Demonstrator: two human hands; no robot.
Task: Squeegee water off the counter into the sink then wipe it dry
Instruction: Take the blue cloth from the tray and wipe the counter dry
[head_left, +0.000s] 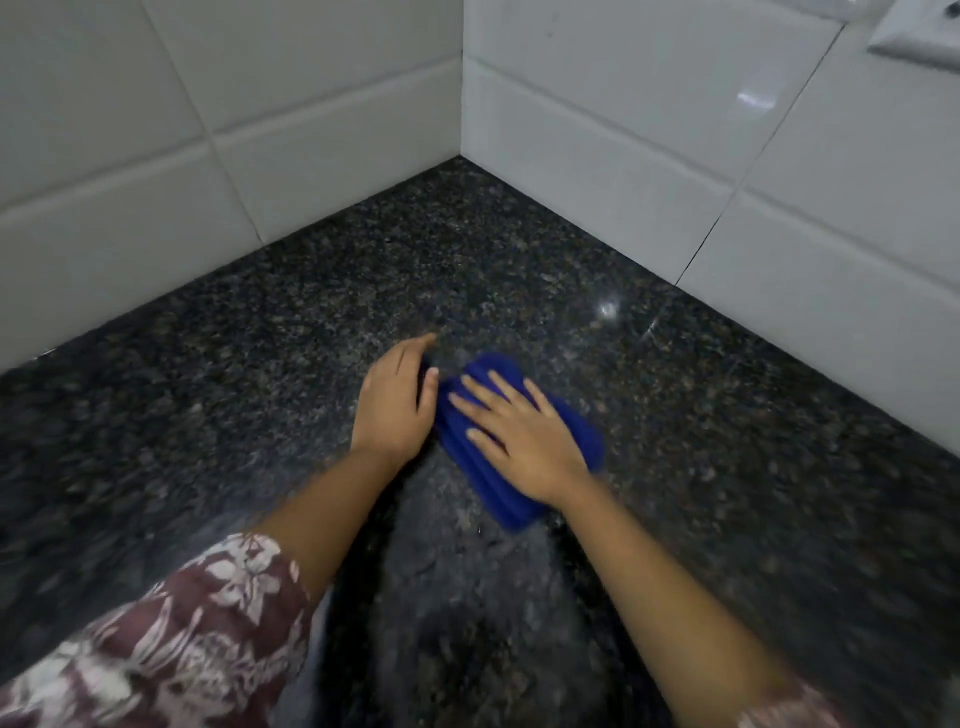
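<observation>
The blue cloth (498, 467) lies bunched on the dark speckled counter (260, 364), with soft folds running along its length. It is near the corner where the two white tiled walls (597, 104) meet. A large part of the cloth is hidden under the right hand (519, 436), and the picture is a little blurred. The right hand lies flat on top of the cloth with fingers spread wide. The left hand (395, 400) rests on the counter just beside the cloth's left edge, its fingers loosely curved; whether it grips the cloth, I cannot tell. A flowered sleeve (171, 639) covers the left arm.
</observation>
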